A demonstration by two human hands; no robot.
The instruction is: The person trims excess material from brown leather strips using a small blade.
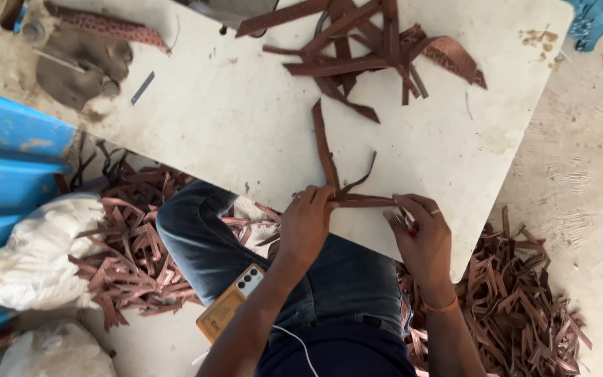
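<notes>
Now both hands pinch brown leather strip (357, 201): thin, flat, forked ends.

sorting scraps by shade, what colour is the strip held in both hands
Reddish brown. The strip lies pinched between the left hand and right hand, clearest in the head view.

A heap of brown strips (368, 49) lies at the far side of the white board (232, 119); more brown offcuts (134, 251) litter the floor at near left and near right (525, 307). A white sack (33, 255) sits left beside a blue surface (5, 160); a phone (232, 304) rests on the denim-clad lap (315, 276).
</notes>
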